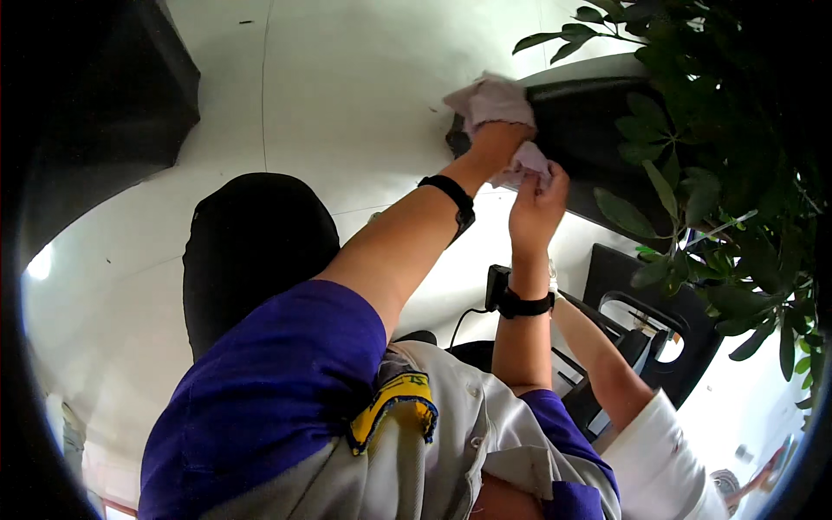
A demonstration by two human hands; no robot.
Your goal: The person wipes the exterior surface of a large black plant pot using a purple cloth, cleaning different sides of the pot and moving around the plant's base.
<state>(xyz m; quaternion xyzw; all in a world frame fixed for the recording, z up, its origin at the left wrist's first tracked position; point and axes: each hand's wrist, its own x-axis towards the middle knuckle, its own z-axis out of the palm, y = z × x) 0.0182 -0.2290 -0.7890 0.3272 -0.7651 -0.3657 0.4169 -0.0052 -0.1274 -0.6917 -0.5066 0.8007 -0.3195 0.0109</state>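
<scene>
My left hand [504,140] reaches up and to the right, its fingers covered by a crumpled pale pink cloth [497,97]. That cloth lies over the end of a dark, smooth object [578,120] with a pale rim, partly hidden behind leaves. Just below, my right hand [539,208] pinches a bunched piece of pink cloth [530,159] between thumb and fingers. Whether the two pieces belong to one cloth cannot be told. Black bands circle both of my forearms near the wrists.
A leafy plant [715,162] hangs over the right side. Beside my right forearm is another person's arm [601,364] in a white sleeve. Behind it stands a black piece of furniture [601,273] with a cut-out. A rounded black object [260,260] stands left of my left arm on the pale floor [344,97].
</scene>
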